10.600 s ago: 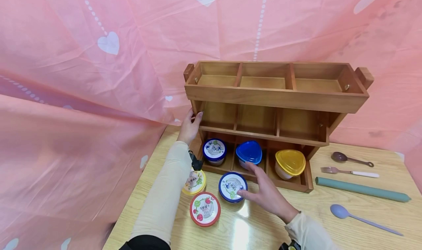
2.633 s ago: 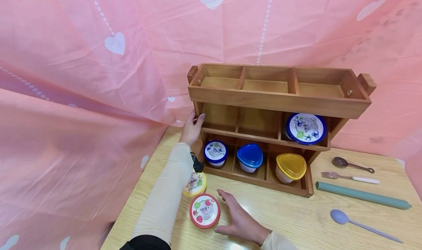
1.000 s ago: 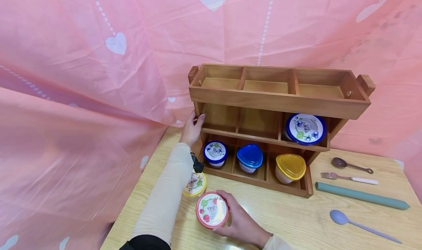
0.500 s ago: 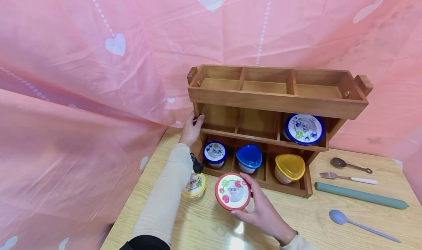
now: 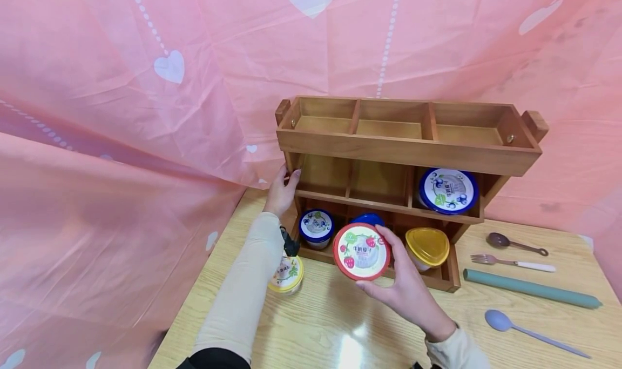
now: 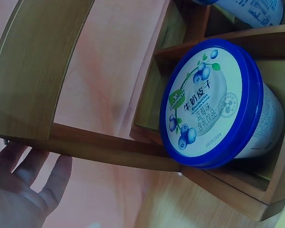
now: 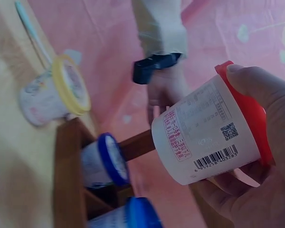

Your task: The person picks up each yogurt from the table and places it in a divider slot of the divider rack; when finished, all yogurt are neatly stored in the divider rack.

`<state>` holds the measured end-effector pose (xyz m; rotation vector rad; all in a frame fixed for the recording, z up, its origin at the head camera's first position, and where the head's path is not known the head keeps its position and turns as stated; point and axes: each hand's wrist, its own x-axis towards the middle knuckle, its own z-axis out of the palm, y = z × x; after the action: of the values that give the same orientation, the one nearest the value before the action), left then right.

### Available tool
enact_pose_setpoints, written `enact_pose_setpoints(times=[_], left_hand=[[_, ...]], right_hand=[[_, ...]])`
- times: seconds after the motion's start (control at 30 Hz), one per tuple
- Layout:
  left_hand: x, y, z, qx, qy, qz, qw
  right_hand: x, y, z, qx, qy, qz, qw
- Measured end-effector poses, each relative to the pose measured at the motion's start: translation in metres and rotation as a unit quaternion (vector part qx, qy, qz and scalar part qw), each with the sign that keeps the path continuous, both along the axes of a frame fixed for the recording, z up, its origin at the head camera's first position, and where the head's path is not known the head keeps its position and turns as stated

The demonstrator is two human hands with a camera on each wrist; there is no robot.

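Note:
My right hand (image 5: 405, 290) holds a red-lidded tub (image 5: 362, 252) with strawberries on its lid, above the table in front of the wooden shelf's bottom tier. In the right wrist view, thumb and fingers clasp the tub (image 7: 206, 133) around its red lid, its white barcoded side showing. The left hand (image 5: 282, 192) grips the left upright of the three-tier wooden shelf (image 5: 408, 148), thumb in front. In the left wrist view this hand (image 6: 23, 190) has its fingers partly behind the wood. A yellow-lidded tub (image 5: 286, 274) stands on the table, partly covered by the left forearm.
A blueberry tub (image 5: 449, 190) occupies the middle tier's right compartment. Below stand a smaller-looking blueberry tub (image 5: 317, 223), a blue-lidded tub (image 5: 367, 219) and a yellow-lidded container (image 5: 427, 246). At right lie a brown spoon (image 5: 500, 240), fork (image 5: 486, 259), green rod (image 5: 529, 288) and purple spoon (image 5: 500, 320).
A blueberry tub went from the table to the middle tier's right compartment. The right hand then took the red-lidded tub and lifted it toward the shelf. The left hand stayed on the upright.

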<state>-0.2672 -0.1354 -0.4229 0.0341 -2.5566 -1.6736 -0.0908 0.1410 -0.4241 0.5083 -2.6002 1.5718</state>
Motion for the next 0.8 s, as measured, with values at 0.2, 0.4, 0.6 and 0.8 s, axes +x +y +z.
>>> enact_pose_setpoints(times=[0.2, 0.4, 0.6, 0.8], left_hand=[[0.001, 0.002, 0.001, -0.007, -0.013, 0.002, 0.9999], [0.001, 0.002, -0.001, -0.007, -0.019, 0.002, 0.9998], [0.0, 0.0, -0.004, -0.005, -0.02, 0.002, 0.9998], [-0.001, -0.002, -0.005, -0.002, -0.018, 0.005, 0.9998]], right_hand=[[-0.024, 0.008, 0.021, -0.019, 0.007, -0.016, 0.9997], [-0.046, 0.016, 0.042, -0.04, -0.001, -0.035, 0.9986], [-0.064, 0.02, 0.051, -0.052, 0.003, -0.043, 0.9977], [-0.083, 0.015, 0.052, -0.09, 0.001, -0.067, 0.9936]])
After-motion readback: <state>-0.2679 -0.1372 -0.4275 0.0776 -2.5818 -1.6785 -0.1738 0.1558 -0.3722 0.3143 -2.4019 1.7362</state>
